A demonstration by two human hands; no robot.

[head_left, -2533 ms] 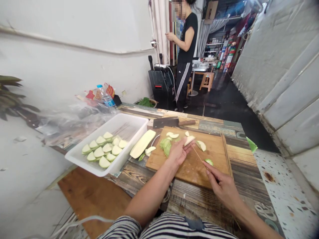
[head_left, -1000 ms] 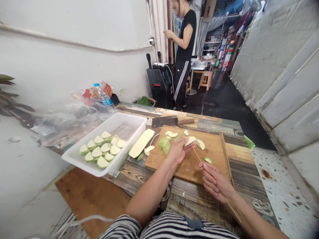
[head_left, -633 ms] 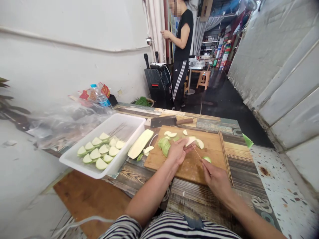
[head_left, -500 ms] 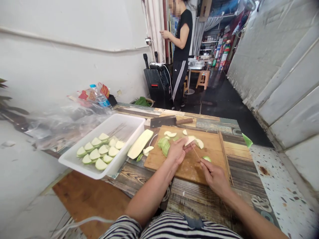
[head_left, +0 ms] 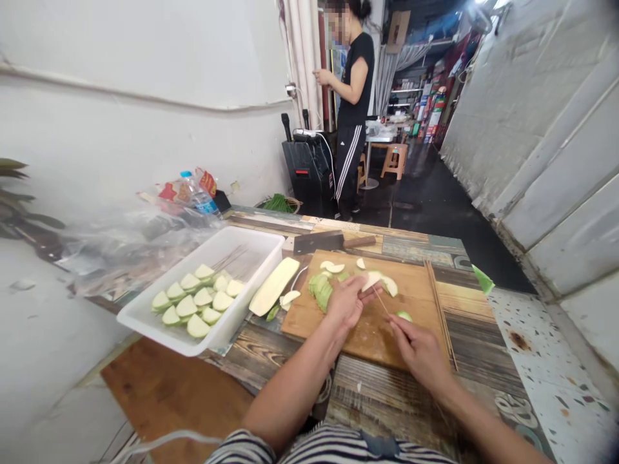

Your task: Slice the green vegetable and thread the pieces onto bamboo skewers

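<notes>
My left hand [head_left: 349, 301] is above the cutting board [head_left: 333, 338], with its fingers closed on a pale vegetable slice [head_left: 371, 280]. In my right hand [head_left: 418, 351] a thin wooden skewer [head_left: 382, 301] is pinched, its far end meeting the slice at my left fingers. Whether the tip has pierced it I cannot tell. A fanned pile of green slices [head_left: 321, 290] lies beside my left hand. Another pale slice [head_left: 389, 286] rests past the fingertips, and a small green-skinned end piece [head_left: 403, 316] sits by my right hand. Several spare skewers [head_left: 441, 312] line the board's right side.
Left of the board is a halved green-skinned vegetable [head_left: 274, 287], then a white tray [head_left: 181, 345] holding skewered half-round slices [head_left: 198, 299]. A cleaver [head_left: 319, 242] lies behind the board. Plastic bags and a water bottle [head_left: 200, 196] stand at the wall. A person [head_left: 355, 96] stands beyond the table.
The whole view has shifted slightly downward in the picture. Both hands keep nearly the same pose, with the skewer still against the slice.
</notes>
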